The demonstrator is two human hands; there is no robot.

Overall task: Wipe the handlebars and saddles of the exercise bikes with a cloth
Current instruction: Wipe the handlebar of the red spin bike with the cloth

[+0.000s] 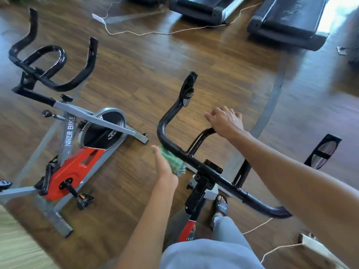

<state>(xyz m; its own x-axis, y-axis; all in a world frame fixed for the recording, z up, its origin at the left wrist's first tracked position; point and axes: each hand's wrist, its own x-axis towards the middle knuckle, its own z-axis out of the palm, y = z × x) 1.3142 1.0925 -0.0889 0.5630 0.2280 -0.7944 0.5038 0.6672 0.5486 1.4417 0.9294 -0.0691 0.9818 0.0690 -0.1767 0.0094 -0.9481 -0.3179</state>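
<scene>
I stand at the near exercise bike, looking down on its black handlebar (169, 133), which curves up on the left and runs down to the right. My left hand (165, 167) holds a green cloth (173, 161) against the bar's left bend, near the centre clamp. My right hand (225, 121) rests on the inner loop of the handlebar with fingers spread and relaxed. A second bike (77, 144), grey and red, stands to the left with its own black handlebar (48, 65). No saddle is in view.
Two treadmills (287, 22) lie at the far side of the wooden floor. Thin cords (155, 33) trail across the floor near them and by my feet at the right. My sandalled foot (221, 205) stands beside the bike's post.
</scene>
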